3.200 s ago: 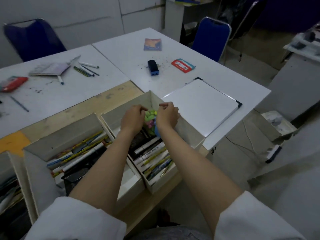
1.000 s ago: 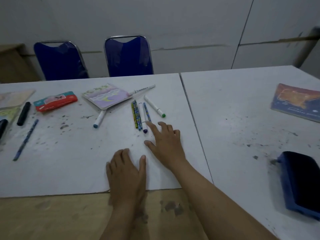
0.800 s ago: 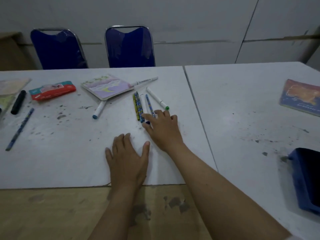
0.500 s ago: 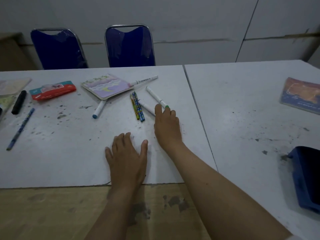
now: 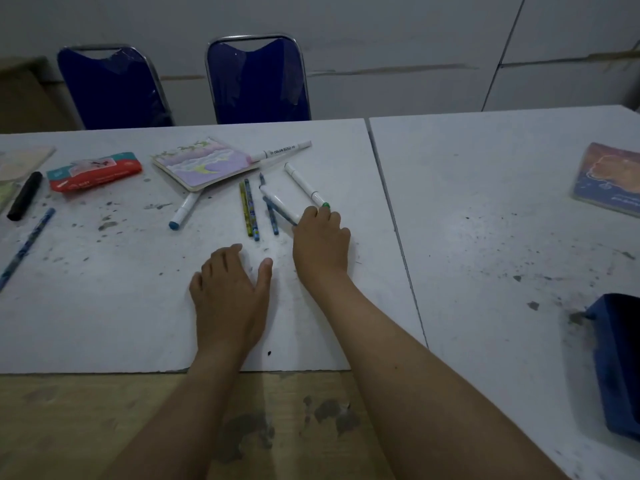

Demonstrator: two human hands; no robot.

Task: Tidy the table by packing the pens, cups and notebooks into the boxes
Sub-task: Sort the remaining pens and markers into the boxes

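Matt, smudged white tabletop [image 5: 104, 306]; worn wooden edge [image 5: 86, 427]; glossy plastic markers [image 5: 304, 183].

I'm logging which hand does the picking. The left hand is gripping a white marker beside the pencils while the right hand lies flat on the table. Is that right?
The hands are swapped. In the head view the right hand grips the white marker beside the pencils, while the left hand lies flat on the table.

The blue case [image 5: 620, 362] is cut off by the right edge.
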